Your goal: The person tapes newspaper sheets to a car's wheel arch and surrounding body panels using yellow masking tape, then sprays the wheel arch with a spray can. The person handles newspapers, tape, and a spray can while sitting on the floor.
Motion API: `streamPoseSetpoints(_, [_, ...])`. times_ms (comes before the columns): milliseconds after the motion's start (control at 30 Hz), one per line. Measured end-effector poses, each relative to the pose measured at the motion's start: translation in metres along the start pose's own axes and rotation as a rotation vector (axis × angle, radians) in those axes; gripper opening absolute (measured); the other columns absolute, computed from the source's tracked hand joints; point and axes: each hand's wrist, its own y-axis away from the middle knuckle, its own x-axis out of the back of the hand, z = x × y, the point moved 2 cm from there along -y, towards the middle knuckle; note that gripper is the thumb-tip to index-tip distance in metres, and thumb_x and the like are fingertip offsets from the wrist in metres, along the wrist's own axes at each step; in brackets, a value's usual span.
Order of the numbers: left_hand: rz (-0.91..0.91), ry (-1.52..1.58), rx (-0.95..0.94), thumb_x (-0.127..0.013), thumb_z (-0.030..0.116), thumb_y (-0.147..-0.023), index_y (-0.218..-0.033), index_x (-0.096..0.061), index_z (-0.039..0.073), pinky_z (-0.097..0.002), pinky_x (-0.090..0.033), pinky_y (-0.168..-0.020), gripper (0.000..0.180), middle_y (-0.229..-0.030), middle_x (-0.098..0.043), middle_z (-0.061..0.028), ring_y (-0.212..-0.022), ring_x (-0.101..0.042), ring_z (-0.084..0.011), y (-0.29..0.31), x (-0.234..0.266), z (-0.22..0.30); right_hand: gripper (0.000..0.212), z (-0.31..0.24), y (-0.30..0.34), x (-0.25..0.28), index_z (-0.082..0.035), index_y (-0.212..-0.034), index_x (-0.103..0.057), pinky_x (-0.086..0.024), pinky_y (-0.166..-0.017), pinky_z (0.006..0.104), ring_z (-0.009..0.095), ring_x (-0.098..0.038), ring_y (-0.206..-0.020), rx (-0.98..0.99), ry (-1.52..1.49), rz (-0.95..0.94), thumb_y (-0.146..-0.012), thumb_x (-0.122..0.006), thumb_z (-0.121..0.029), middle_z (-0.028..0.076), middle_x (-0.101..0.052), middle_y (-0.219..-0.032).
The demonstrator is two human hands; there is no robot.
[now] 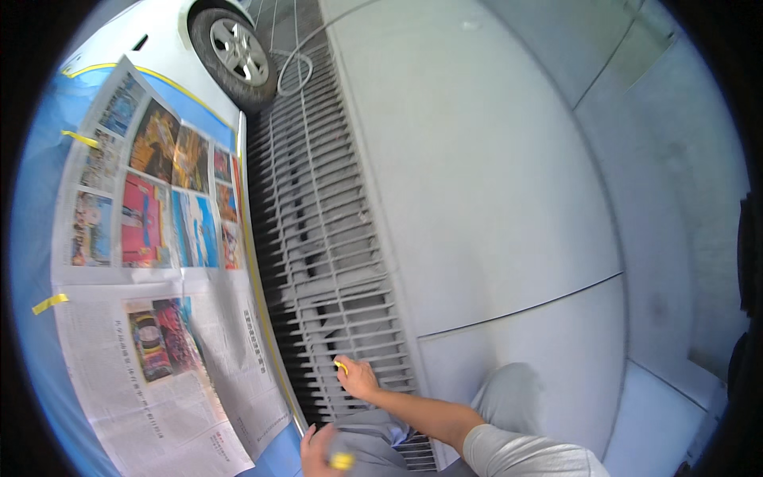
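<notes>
My right hand [359, 379] is closed, pinching a small curled piece of yellow masking tape [341, 366] over the floor grating. Lower down, my left hand [316, 451] is blurred by motion beside the car's lower edge. Some yellow tape [342, 461] shows at its fingers; whether it is a roll or a strip is too smeared to tell. Left of both hands, newspaper sheets [119, 278] hang over blue masking film [32, 262] on the white car [151, 24]. Short yellow tape strips [51, 303] fasten the paper's outer edge.
A metal floor grating [326, 222] runs alongside the car, with pale floor panels [493, 183] to its right. The car's wheel [234, 56] stands at the far end, and a looped pale hose [296, 75] lies beside it. My bent knee [509, 393] is at lower right.
</notes>
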Motion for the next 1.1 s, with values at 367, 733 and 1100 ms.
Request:
streamPoseSetpoints(367, [-0.703,-0.149,0.112,-0.064,0.048,-0.089,-0.138,-0.065,0.010,-0.0450,-0.049,-0.108,0.062,-0.131,-0.069,-0.0214,-0.126,-0.062,-0.0383,0.058,-0.022,0.020,0.038,-0.170,0.193,0.200,-0.004,-0.124,-0.048,-0.054,-0.069,0.0612,0.052,-0.067,-0.075,-0.144,0.444,-0.283,-0.102,-0.057,-0.034,0.030,-0.069,-0.084])
streamPoseSetpoints(733, [-0.797,0.932,0.473,-0.038,0.053,-0.110,-0.135,-0.063,0.013,-0.0384,-0.057,-0.086,0.053,-0.119,-0.073,-0.0106,-0.107,-0.072,-0.0220,0.012,0.024,0.268,0.039,-0.401,0.345,0.434,-0.004,-0.107,-0.055,-0.053,-0.073,0.0561,0.048,-0.069,-0.086,-0.325,0.485,-0.063,-0.102,-0.059,-0.042,0.023,-0.072,-0.091])
streamPoseSetpoints(1100, [-0.702,1.426,0.600,-0.037,0.042,-0.108,-0.101,-0.068,0.010,-0.0343,-0.054,-0.070,0.045,-0.093,-0.069,-0.0045,-0.084,-0.066,-0.0185,-0.129,0.148,0.300,0.038,-0.524,0.177,0.418,-0.003,-0.123,-0.054,-0.052,-0.086,0.0552,0.048,-0.064,-0.105,-0.055,0.324,-0.084,-0.093,-0.071,-0.019,0.027,-0.067,-0.114])
